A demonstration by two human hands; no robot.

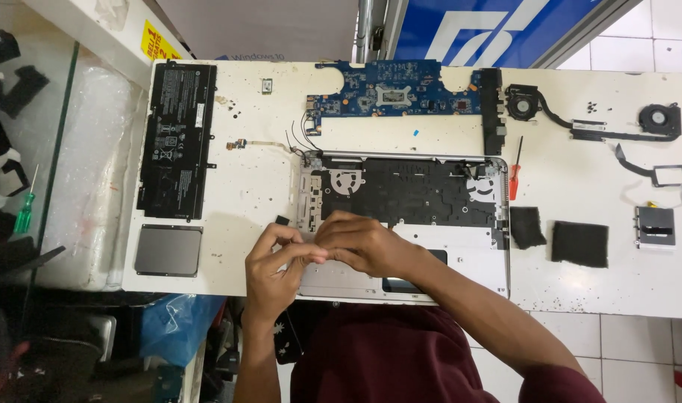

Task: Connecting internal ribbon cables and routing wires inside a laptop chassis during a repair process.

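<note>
Two hands: your left hand (pixel 275 263) and right hand (pixel 359 242) meet over the lower left corner of the laptop base shell (pixel 475 257), fingertips together.
Left hand: fingers curled in, thumb and forefinger closed towards the right hand; you seem to pinch something small, but I cannot tell what, it is hidden.
Right hand: knuckles up, fingers bent down and pressed onto the shell's palm-rest edge, covering whatever lies under them.
Shell position: it lies flat in the middle of the white table (pixel 266 194), black keyboard underside (pixel 408 192) facing up, near edge just in front of you.
Handling: you've got a thin, stiff shell there, light now it is stripped; judged fragile at the corners and around the loose black wires (pixel 303 134) at its top left. Hold it by the side rails, not the keyboard sheet.
Left of you: the black battery (pixel 174 139), with the grey touchpad plate (pixel 168 250) below it, both well apart from the shell.
Above: the blue motherboard (pixel 393 93), just beyond the shell.
Right: a red screwdriver (pixel 515 170) beside the shell, two black pads (pixel 561 237), and the fan and heat pipe (pixel 594 119) farther out.
</note>
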